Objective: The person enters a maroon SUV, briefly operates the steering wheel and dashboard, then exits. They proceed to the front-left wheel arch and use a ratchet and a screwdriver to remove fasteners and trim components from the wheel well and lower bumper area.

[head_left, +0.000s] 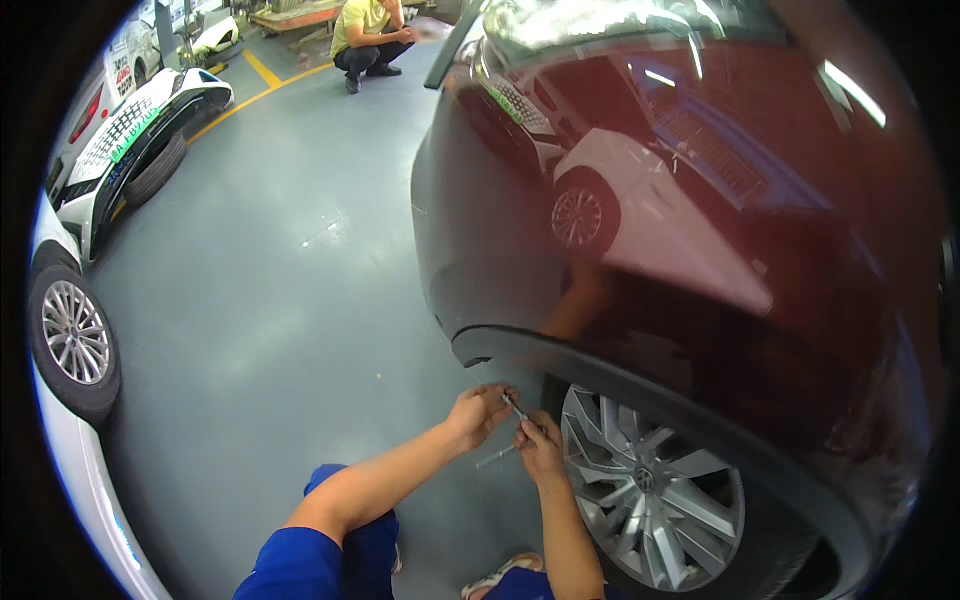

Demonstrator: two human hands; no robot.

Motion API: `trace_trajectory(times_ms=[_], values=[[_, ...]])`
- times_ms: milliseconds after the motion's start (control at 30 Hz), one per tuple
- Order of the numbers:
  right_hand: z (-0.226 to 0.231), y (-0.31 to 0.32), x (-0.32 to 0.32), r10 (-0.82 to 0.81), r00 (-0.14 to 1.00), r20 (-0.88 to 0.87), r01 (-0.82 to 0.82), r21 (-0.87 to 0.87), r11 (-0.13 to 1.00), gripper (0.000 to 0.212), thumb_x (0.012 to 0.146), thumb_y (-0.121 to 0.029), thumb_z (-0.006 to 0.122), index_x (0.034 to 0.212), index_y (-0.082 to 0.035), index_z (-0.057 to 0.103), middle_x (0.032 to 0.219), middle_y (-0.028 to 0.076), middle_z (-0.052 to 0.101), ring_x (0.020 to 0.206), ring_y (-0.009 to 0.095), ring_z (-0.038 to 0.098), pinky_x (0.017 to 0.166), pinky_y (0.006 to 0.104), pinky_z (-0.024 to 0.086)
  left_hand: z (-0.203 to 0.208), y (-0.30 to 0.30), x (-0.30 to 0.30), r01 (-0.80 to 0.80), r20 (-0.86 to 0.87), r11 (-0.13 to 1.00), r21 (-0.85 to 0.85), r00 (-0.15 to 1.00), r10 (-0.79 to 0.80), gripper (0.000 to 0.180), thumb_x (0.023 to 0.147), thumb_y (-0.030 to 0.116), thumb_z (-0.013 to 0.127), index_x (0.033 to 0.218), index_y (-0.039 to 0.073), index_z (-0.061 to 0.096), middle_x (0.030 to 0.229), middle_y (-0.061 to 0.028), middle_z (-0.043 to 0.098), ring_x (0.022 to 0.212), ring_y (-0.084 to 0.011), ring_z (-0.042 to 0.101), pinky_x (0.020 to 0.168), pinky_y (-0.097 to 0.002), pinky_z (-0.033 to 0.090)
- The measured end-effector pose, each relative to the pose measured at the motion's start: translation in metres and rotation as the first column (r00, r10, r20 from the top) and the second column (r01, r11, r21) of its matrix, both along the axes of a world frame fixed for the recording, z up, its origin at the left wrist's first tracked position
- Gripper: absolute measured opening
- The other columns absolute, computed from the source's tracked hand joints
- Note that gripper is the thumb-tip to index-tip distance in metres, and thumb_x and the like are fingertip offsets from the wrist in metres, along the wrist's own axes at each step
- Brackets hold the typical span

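Low in the middle of the frame: left hand [478, 412] curled around the upper end of a thin metal tool [513, 405], fingers closed on it. Right hand [540, 447] just beside and slightly lower, fingers closed narrow near the tool's shaft, whose pale lower end [494, 458] pokes out leftward; cannot tell whether one tool or two. Both hands close against the front edge of a tyre with a silver alloy wheel [650, 490], lower right of the frame, under the black wheel-arch trim [520, 342] of a dark red car [700, 200] filling the right half. Blue sleeve [300, 565] at the lower edge. Grey workshop floor [290, 290] across the centre. At the left rim, a white car with its own wheel [72, 335]; upper left, a white bumper part [140, 135]. Top centre, a crouching person in a yellow shirt [368, 35].
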State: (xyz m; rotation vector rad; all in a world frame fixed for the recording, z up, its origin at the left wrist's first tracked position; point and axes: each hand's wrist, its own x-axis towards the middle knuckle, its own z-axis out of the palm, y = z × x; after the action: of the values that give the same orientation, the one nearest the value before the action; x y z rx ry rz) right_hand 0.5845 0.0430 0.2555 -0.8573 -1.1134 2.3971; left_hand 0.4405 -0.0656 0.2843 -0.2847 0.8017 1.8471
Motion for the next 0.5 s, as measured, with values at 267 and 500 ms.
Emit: trace_trajectory(times_ms=[267,500], values=[[-0.072,0.039,-0.069,-0.151,0.986,-0.065,0.162,0.207,0.965,0.008,0.095,-0.007,0.069,0.099,0.000,0.068,0.072,0.000,0.054,0.056,0.008,0.046,0.048,0.0241,0.033,-0.042,0.055,-0.042,0.060,-0.264,0.996,-0.067,0.961,-0.076,0.039,0.102,-0.002,0.031,0.138,0.005,0.043,0.137,-0.0133,0.055,0.127,-0.0283,0.055,0.113,-0.0440,0.046],[-0.081,0.026,-0.084,-0.257,0.962,-0.092,0.269,0.150,0.951,0.010,0.095,-0.007,0.069,0.090,-0.001,0.065,0.065,-0.002,0.047,0.047,0.006,0.036,0.043,0.0241,0.026,-0.049,0.046,-0.043,0.112,-0.247,0.993,-0.045,0.962,-0.119,0.038,0.102,0.001,0.049,0.139,0.009,0.045,0.136,-0.0042,0.054,0.130,-0.0244,0.052,0.115,-0.0478,0.043]])
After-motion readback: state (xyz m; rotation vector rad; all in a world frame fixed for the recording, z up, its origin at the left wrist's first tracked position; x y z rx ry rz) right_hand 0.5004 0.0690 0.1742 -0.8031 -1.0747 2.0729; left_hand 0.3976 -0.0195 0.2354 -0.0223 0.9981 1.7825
